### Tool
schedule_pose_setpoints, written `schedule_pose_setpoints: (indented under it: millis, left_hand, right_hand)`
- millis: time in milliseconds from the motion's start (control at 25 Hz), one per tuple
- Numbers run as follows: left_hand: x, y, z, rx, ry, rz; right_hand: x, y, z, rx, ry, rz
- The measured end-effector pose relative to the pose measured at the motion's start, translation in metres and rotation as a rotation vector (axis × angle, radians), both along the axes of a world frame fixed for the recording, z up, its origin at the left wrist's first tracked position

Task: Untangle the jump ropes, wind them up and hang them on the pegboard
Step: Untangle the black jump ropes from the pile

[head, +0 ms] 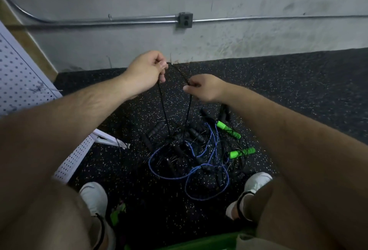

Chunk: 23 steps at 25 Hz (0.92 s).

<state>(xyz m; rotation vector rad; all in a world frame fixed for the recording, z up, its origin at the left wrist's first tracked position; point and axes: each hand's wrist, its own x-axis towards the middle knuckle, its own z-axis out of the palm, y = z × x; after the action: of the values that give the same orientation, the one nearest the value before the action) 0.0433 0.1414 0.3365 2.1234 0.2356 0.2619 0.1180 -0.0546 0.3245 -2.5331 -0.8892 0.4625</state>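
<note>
Left hand (146,73) clenched, thumb and fingers pinching a thin black rope (189,108). Right hand (205,88) just beside it, slightly lower, also pinching the same black rope. The rope ran in a short span between the two hands, and from each hand one strand dropped straight down to the tangle (179,146) on the speckled floor (298,90), well below both hands. The tangle held a blue rope (151,159) looped under the hands, a black handle (157,128) below the left hand, and two green handles (229,130) below the right hand – ropes crossed over each other, which strand belonged to which handle could not be told. White pegboard (18,76) stood off to the left of the left hand, nothing gripped there. White shoes (93,196) sat either side of the tangle – nearer the camera than the hands.
</note>
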Motion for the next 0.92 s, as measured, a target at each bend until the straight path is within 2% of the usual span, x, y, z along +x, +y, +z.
schedule_pose_setpoints:
  millis: [200,320,400,480,600,760,840,920]
  left_hand:
    - [0.004,0.008,0.018,-0.393,-0.248,0.112]
    - [0.001,-0.001,0.027,-0.486,-0.300,0.095]
    - [0.000,-0.006,0.026,-0.502,-0.274,0.062]
    - [0.000,-0.010,0.024,-0.554,-0.269,0.042]
    - [0.001,-0.016,0.025,-0.644,-0.274,0.051]
    - [0.000,-0.022,0.026,-0.720,-0.236,0.009]
    - [0.000,-0.019,0.018,-0.703,-0.147,-0.015]
    - [-0.002,-0.018,-0.001,-0.614,0.022,-0.073]
  right_hand:
    - [-0.008,0.010,-0.004,0.153,0.196,0.038]
    - [-0.010,0.019,-0.002,0.392,0.247,-0.022]
    - [-0.010,0.022,0.005,0.565,0.263,-0.108]
    - [-0.011,0.024,0.008,0.614,0.320,-0.107]
    - [-0.019,0.027,0.001,0.490,0.437,-0.056]
    - [-0.027,0.035,-0.003,0.411,0.305,-0.095]
    - [-0.025,0.035,0.004,0.478,0.305,-0.157]
    - [-0.020,0.033,0.015,0.603,0.352,-0.210]
